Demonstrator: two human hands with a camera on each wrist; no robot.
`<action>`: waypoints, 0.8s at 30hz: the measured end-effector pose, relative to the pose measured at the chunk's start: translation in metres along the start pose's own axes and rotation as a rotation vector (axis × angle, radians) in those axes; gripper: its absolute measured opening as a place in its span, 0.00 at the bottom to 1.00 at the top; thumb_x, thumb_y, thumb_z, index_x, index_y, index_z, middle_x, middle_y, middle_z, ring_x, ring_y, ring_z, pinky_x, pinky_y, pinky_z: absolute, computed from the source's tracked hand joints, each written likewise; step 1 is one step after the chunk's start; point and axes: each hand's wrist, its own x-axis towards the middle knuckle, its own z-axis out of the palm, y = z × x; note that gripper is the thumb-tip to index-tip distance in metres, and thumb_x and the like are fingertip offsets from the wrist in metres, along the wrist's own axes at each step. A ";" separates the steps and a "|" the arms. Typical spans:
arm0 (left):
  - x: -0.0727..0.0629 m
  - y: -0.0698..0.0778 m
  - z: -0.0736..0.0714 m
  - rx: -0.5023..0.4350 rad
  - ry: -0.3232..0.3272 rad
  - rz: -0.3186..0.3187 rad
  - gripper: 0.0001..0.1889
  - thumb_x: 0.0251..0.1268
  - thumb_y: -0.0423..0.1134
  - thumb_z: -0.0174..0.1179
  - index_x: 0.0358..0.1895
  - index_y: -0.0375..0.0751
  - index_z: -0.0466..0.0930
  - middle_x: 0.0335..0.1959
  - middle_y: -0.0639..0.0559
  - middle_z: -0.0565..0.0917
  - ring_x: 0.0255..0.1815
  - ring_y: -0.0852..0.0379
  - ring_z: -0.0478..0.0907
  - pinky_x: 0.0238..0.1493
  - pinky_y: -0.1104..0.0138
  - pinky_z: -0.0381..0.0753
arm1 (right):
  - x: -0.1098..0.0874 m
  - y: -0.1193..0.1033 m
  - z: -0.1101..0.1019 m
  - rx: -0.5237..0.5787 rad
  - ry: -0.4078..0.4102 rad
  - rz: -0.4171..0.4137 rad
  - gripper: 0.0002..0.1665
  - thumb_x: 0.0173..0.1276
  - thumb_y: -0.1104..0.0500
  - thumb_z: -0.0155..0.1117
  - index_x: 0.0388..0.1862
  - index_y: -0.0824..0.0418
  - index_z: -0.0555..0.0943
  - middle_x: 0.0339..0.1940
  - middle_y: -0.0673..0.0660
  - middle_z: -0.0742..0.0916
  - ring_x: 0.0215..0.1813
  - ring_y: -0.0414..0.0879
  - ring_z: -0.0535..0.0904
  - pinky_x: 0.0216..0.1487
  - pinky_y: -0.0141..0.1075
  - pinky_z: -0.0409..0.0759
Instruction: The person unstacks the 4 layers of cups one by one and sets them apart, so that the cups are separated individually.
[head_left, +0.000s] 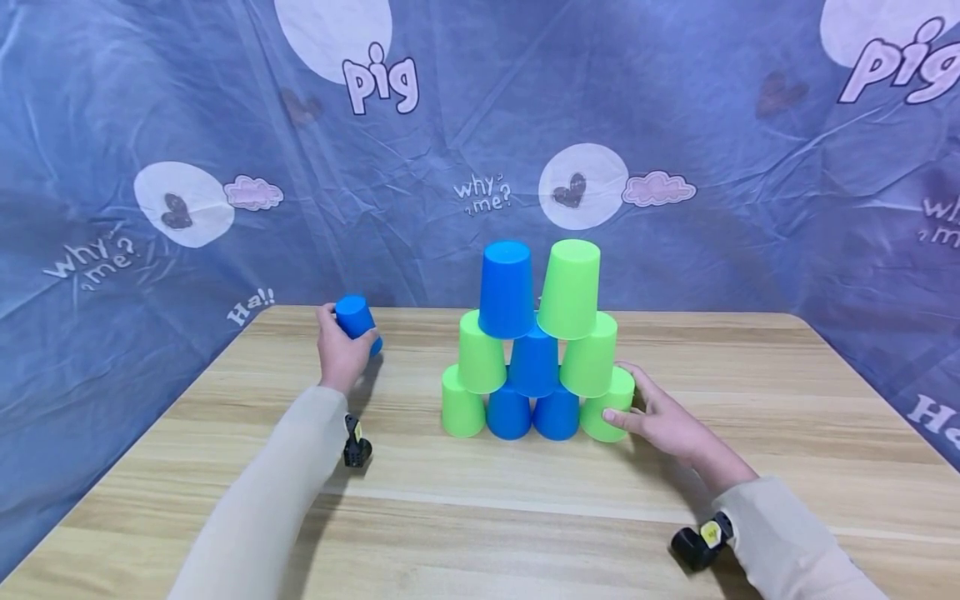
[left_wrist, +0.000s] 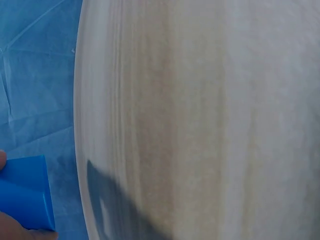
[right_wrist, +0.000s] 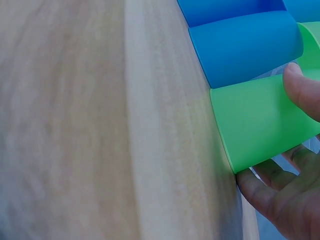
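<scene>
My left hand (head_left: 342, 353) grips a blue plastic cup (head_left: 354, 310) near the table's far left, its closed end up and slightly tilted. In the left wrist view this blue cup (left_wrist: 27, 187) is apart from the tabletop. To the right stands a pyramid of upside-down cups: a bottom row of several, three in the middle row, then a blue cup (head_left: 506, 287) and a green cup (head_left: 570, 287) side by side on top. At the bottom row's right end, my right hand (head_left: 667, 425) holds the green cup (right_wrist: 260, 117), thumb in front and fingers along its outer side.
A wooden table (head_left: 465, 517) carries the pyramid. Behind it hangs a blue printed cloth (head_left: 450, 125), close to the back edge. The middle-row green cup (head_left: 480, 354) and blue cup (head_left: 534, 362) rest across the cups beneath them.
</scene>
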 end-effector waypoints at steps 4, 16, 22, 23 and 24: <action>-0.002 -0.001 0.001 0.013 -0.014 -0.008 0.36 0.61 0.35 0.59 0.66 0.47 0.46 0.69 0.36 0.58 0.69 0.37 0.55 0.65 0.43 0.58 | 0.000 0.000 0.000 0.002 0.004 -0.004 0.43 0.64 0.56 0.61 0.71 0.60 0.49 0.57 0.67 0.72 0.61 0.62 0.65 0.62 0.63 0.58; -0.003 -0.008 0.001 0.058 -0.074 -0.081 0.38 0.62 0.34 0.58 0.68 0.45 0.42 0.69 0.32 0.56 0.69 0.34 0.54 0.65 0.43 0.57 | -0.001 -0.001 0.001 -0.005 0.015 -0.003 0.42 0.64 0.56 0.61 0.71 0.60 0.51 0.58 0.67 0.71 0.63 0.63 0.62 0.62 0.65 0.54; -0.003 -0.013 0.000 0.075 -0.100 -0.102 0.38 0.62 0.34 0.58 0.69 0.46 0.42 0.70 0.33 0.55 0.69 0.35 0.54 0.64 0.42 0.58 | -0.001 0.000 0.001 -0.005 0.011 -0.022 0.41 0.64 0.57 0.61 0.70 0.61 0.51 0.54 0.66 0.74 0.58 0.58 0.68 0.61 0.59 0.60; -0.003 -0.013 0.000 0.077 -0.103 -0.107 0.38 0.62 0.34 0.58 0.69 0.46 0.42 0.70 0.33 0.55 0.69 0.35 0.54 0.64 0.42 0.58 | -0.001 0.000 0.001 -0.004 0.009 -0.025 0.41 0.64 0.58 0.61 0.70 0.61 0.52 0.54 0.65 0.75 0.57 0.57 0.69 0.60 0.57 0.61; -0.003 -0.014 0.000 0.078 -0.106 -0.113 0.38 0.62 0.35 0.58 0.69 0.46 0.42 0.70 0.33 0.55 0.69 0.35 0.53 0.64 0.42 0.57 | -0.001 0.000 0.001 -0.003 0.008 -0.027 0.41 0.64 0.58 0.61 0.70 0.61 0.52 0.53 0.65 0.75 0.56 0.56 0.69 0.60 0.56 0.62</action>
